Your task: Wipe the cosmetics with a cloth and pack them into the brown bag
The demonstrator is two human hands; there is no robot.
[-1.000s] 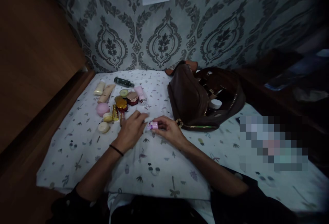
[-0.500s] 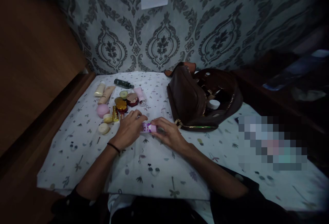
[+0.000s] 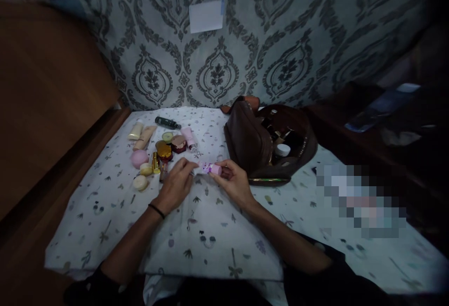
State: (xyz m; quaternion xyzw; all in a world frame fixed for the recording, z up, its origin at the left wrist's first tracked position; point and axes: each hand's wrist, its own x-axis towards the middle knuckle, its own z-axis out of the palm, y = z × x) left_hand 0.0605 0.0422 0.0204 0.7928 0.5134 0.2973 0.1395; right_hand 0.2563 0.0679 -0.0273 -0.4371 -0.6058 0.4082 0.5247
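Observation:
A small pink and purple tube (image 3: 212,168) is between my hands, low over the patterned white cloth (image 3: 196,250). My right hand (image 3: 235,183) holds its pink end between thumb and fingers. My left hand (image 3: 178,182) is closed in a pinch at the tube's left side, on something pale that I cannot make out. Left of it lie a gold bottle (image 3: 155,163), a gold-lidded jar (image 3: 164,151), a rose-gold round case (image 3: 178,143) and a pink tube (image 3: 189,138). A pink ball (image 3: 139,158) and a cream round jar (image 3: 140,183) are further left.
An open brown bag (image 3: 247,140) with a white-lidded jar (image 3: 282,150) inside stands right of my hands. A dark green bottle (image 3: 167,122) and two beige tubes lie at the back left. Wooden furniture (image 3: 52,86) borders the left side.
The view has tilted up slightly. My left hand has drawn back a little from the tube, whose pink end now shows more clearly in my right hand.

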